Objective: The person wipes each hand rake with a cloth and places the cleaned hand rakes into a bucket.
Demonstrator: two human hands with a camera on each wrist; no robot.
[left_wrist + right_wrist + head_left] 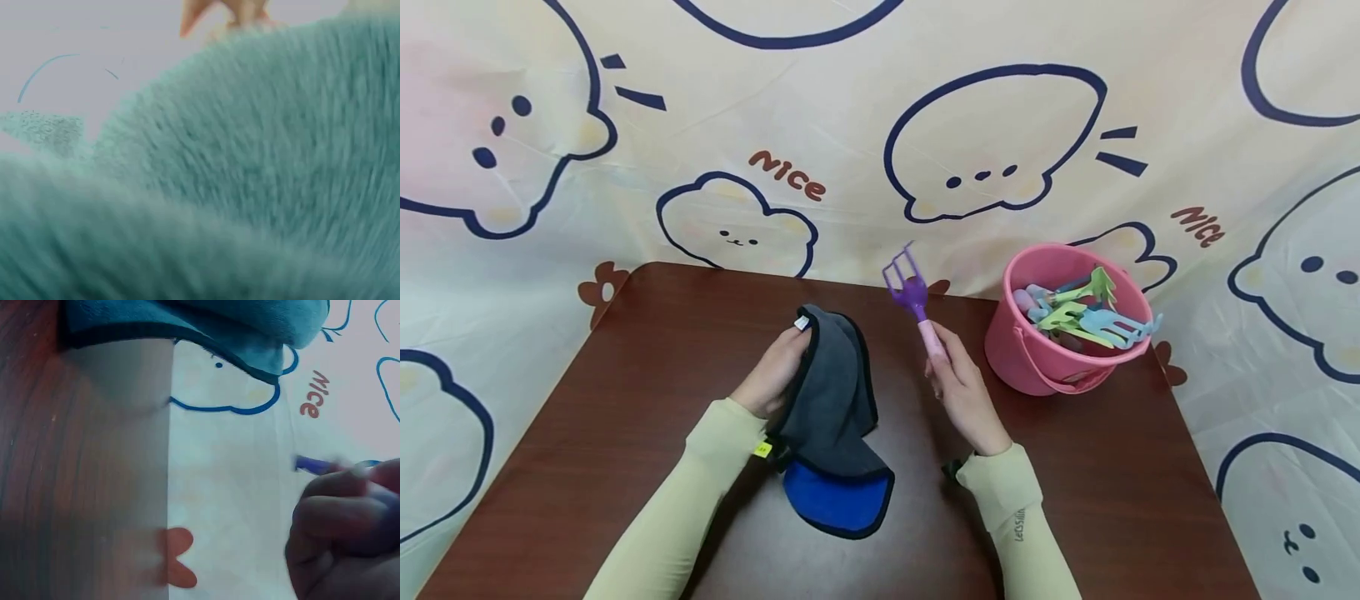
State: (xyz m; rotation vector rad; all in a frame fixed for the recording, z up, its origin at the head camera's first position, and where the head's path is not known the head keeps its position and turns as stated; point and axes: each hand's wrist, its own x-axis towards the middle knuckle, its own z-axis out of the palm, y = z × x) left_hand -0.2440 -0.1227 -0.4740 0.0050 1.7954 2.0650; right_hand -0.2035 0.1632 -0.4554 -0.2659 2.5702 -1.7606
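A dark grey fuzzy cloth (831,383) with black edging and a white tag hangs from my left hand (778,371), which grips its upper left edge; the fingers behind it are hidden. Its lower end shows a bright blue piece (842,500). Pile of the cloth (250,144) fills most of the left wrist view, blurred. To the right, my right hand (962,387) holds a small purple toy rake (912,292) by its pink handle, prongs up and apart from the cloth. In the right wrist view, curled fingers (337,519) surround the handle.
A pink bucket (1026,362) stands at the table's back right corner, its handle lowered at the front. Inside lie several green and blue plastic toy tools (1075,312). The brown table (1112,500) meets a printed cloth backdrop (850,108) behind and at the sides.
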